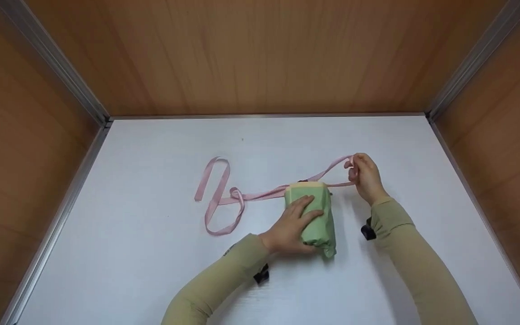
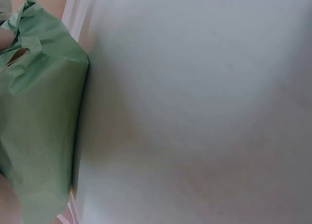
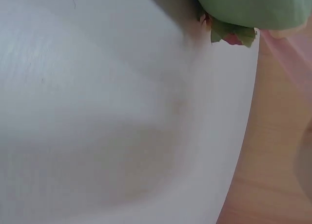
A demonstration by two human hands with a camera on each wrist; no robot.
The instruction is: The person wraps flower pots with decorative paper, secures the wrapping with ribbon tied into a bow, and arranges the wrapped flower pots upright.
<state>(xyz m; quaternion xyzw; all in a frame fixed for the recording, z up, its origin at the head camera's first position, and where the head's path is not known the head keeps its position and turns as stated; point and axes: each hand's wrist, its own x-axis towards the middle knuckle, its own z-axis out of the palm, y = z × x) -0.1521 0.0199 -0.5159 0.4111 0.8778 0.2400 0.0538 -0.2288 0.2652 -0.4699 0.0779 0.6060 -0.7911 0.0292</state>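
Note:
A bundle wrapped in green paper [image 1: 319, 225], with a pale yellow edge at its far end, lies on the white table. My left hand [image 1: 289, 230] rests on it with fingers spread over the paper and the thumb by the crumpled near end. A pink ribbon [image 1: 264, 196] passes at the bundle's far end; how it runs beneath is hidden. My right hand [image 1: 367, 178], to the right of the bundle, pinches the ribbon, which stretches back in two strands. In the right wrist view, a reddish flower with green leaves [image 3: 233, 34] peeks from under the paper.
The ribbon's loose length curls on the white tabletop [image 1: 129, 225] left of the bundle. Wood-grain panels enclose the table, with the back panel [image 1: 264, 58] beyond its far edge and metal rails [image 1: 61, 67] at the corners. A black wrist device [image 1: 368, 230] hangs under the right sleeve.

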